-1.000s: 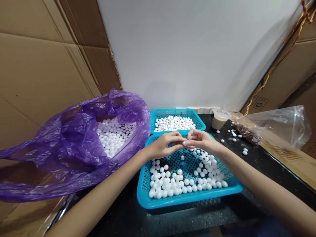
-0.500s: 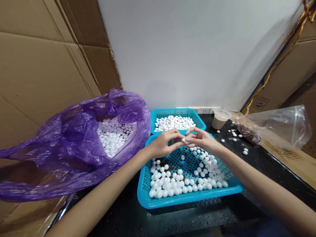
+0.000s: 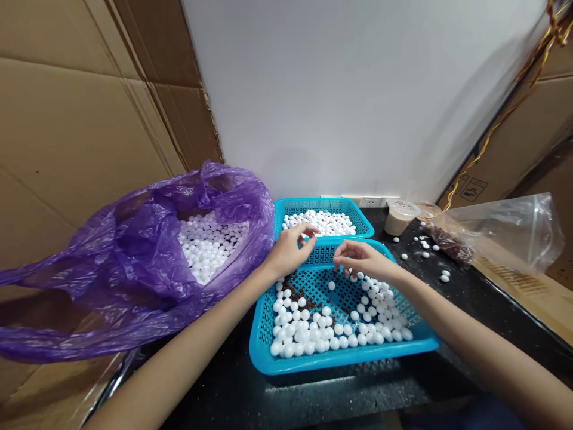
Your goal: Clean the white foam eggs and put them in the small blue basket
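The work is laid out on a glossy black countertop (image 3: 233, 385), speckled with pale dust, against a plain grey-white wall (image 3: 349, 101) with a socket strip (image 3: 371, 202) low down. Brown corrugated cardboard (image 3: 67, 119) stands tall on the left; a cardboard box (image 3: 546, 131) fills the right, a twisted yellow-and-red wire (image 3: 496, 122) hanging before it.

The front turquoise basket (image 3: 344, 361) holds white balls (image 3: 313, 331), mostly along its near and right sides, with brown granules (image 3: 298, 291) on its mesh floor. Just behind it, the rear turquoise basket (image 3: 308, 203) carries more, speckled brown. A crumpled purple plastic bag (image 3: 134, 251) gapes at left, full of white balls too. To the right are a lidded tub (image 3: 398, 221), scattered loose balls (image 3: 444, 276) and a clear zip bag (image 3: 514, 227) with brown contents.

Over the front basket's far end, the left hand (image 3: 289, 249) has thumb and fingers parted, nothing visible between them. The right hand's (image 3: 364, 261) fingers curl downward; whether they grip anything, I cannot tell.
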Available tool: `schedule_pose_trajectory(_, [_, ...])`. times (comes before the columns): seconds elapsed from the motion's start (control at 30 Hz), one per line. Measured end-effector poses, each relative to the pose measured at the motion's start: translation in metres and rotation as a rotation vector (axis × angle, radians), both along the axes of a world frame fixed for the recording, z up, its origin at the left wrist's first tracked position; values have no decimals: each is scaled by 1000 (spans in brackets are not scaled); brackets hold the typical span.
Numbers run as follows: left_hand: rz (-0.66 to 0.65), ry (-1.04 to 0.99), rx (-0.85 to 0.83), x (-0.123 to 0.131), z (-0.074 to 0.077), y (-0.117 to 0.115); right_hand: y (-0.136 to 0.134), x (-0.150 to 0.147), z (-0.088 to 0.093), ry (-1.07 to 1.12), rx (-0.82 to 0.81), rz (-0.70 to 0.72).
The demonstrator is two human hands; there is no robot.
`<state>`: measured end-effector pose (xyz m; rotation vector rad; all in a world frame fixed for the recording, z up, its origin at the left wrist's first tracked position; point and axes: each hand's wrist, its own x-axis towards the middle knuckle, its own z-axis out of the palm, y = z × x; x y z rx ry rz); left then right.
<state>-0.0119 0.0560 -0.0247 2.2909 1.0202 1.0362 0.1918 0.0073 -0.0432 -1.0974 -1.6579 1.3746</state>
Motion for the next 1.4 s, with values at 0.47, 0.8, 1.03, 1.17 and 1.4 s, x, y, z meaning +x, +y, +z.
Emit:
schedule_pose_trajectory(0.47, [-602,700,-443,-5,-3,-15,-7,3,2,-372,-46,390])
schedule_pose_trajectory(0.8, [-733,663,-397,-4,-3,-11,-10,3,4,-464,-151,521])
schedule_pose_trajectory(1.03, [-786,593,-389,-4,-3,-10,-12,-5,5,-417,-41,475])
schedule_pose_trajectory(1.17, [-792,557,-354,-5,-2,-11,-15,-14,5,-468,11,463])
schedule_pose_trajectory(1.4, [-766,536,-357,-5,0,-11,-16,-20,2,-501,10,480])
